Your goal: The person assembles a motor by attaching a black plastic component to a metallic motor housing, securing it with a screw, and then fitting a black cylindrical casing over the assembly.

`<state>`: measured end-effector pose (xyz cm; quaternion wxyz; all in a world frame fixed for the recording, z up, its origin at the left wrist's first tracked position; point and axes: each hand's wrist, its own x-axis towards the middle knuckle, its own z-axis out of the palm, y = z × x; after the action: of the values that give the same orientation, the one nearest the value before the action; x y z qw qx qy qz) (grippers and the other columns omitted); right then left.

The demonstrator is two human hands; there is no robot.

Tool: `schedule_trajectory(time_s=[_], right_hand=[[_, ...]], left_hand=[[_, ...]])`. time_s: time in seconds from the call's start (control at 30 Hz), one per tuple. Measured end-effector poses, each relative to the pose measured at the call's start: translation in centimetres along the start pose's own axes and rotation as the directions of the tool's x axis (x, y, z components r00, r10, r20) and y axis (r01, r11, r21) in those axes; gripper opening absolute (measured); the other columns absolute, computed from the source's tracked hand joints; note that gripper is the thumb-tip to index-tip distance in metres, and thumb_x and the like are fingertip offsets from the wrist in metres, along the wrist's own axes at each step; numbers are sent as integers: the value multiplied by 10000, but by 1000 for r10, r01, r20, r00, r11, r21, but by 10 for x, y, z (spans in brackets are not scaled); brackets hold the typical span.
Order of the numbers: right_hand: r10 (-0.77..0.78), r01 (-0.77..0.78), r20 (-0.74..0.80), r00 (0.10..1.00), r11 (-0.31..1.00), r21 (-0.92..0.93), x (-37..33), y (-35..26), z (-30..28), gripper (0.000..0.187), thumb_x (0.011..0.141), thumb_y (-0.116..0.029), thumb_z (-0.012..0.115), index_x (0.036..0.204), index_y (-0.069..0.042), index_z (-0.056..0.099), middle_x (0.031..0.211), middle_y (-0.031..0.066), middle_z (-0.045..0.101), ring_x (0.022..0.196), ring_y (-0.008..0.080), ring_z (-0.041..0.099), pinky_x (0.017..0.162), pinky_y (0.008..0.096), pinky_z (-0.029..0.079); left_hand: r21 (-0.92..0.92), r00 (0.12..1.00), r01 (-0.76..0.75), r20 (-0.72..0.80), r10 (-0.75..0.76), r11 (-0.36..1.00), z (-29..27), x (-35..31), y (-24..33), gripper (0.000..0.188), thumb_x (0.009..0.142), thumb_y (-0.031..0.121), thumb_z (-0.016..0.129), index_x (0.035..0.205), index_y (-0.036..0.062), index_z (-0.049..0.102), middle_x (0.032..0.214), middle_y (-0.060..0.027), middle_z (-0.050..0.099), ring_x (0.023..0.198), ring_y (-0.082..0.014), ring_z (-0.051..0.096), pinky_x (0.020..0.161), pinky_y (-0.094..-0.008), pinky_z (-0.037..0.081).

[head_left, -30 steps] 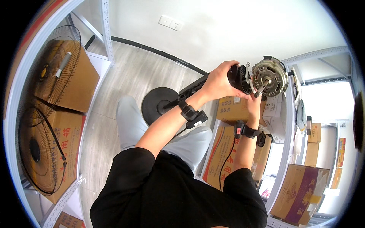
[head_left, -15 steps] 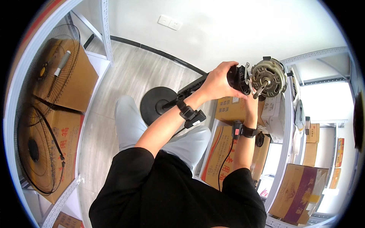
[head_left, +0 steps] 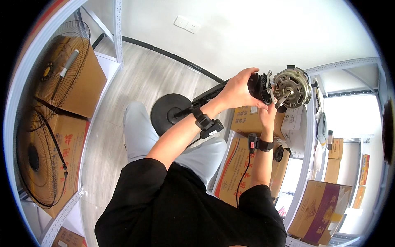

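Note:
A standing fan without its guards leans up from its round black base on the floor. At its top sits the bare metal fan motor, its shaft pointing toward me. My left hand is closed around the black plastic housing beside the motor, thumb underneath. A metal bracket shows between the housing and the motor. My right hand reaches up just below and behind the motor; its fingers are hidden there, so its grip does not show. Both wrists wear black straps with small devices.
On the left shelf, wire fan guards lean against cardboard boxes, with a grey-and-white marker-like stick by them. To the right, another shelf holds cartons. A white wall with sockets rises ahead.
The view has shifted slightly. My right hand sits a little higher and closer behind the motor; the left keeps its hold on the housing.

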<state>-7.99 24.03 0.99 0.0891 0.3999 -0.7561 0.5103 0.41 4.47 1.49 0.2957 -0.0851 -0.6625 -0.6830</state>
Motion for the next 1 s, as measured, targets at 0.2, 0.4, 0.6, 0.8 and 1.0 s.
schedule_trajectory(time_s=[0.2, 0.4, 0.6, 0.8, 1.0], right_hand=[[-75, 107, 91, 993, 901, -420, 4, 12, -6, 468, 903, 17, 563, 1355, 46, 446, 1236, 133, 585, 1135, 194, 556, 983, 345, 447], [148, -149, -21, 989, 987, -62, 6, 24, -4, 330, 900, -54, 577, 1212, 54, 579, 1200, 142, 608, 1115, 239, 562, 988, 377, 420], [338, -325, -20, 941, 918, 228, 15, 18, -3, 339, 979, -211, 555, 1225, 20, 582, 1167, 84, 623, 1058, 164, 588, 897, 309, 492], [539, -531, 107, 835, 741, 410, 15, 1, -13, 362, 986, -248, 543, 1228, 16, 595, 1162, 88, 635, 1072, 163, 589, 912, 308, 476], [564, -559, -35, 825, 823, 105, 9, -14, -13, 394, 991, -231, 530, 1275, 41, 562, 1198, 86, 625, 1073, 150, 585, 909, 281, 467]], left_hand=[[20, 1000, 1, -18, 0, 1000, 1, -1, -1, 1022, 497, 317, 934, 1343, 21, 445, 1261, -185, 567, 1184, -314, 555, 1016, -391, 446], [29, 1000, 20, -10, -20, 999, 2, -1, 1, 1025, 497, 343, 933, 1340, 15, 450, 1264, -186, 566, 1189, -315, 553, 1020, -388, 444], [22, 1000, 7, -4, -7, 1000, 5, -2, 0, 1046, 503, 354, 936, 1356, 14, 434, 1289, -195, 540, 1213, -310, 532, 1032, -394, 432], [-41, 998, -42, 48, 44, 998, 3, -4, -5, 1048, 542, 351, 929, 1383, 12, 405, 1294, -197, 523, 1224, -313, 515, 1047, -391, 414], [22, 996, -54, 71, 52, 998, 1, -4, -7, 1021, 551, 350, 926, 1372, 16, 418, 1293, -182, 531, 1213, -295, 525, 1044, -385, 416]])
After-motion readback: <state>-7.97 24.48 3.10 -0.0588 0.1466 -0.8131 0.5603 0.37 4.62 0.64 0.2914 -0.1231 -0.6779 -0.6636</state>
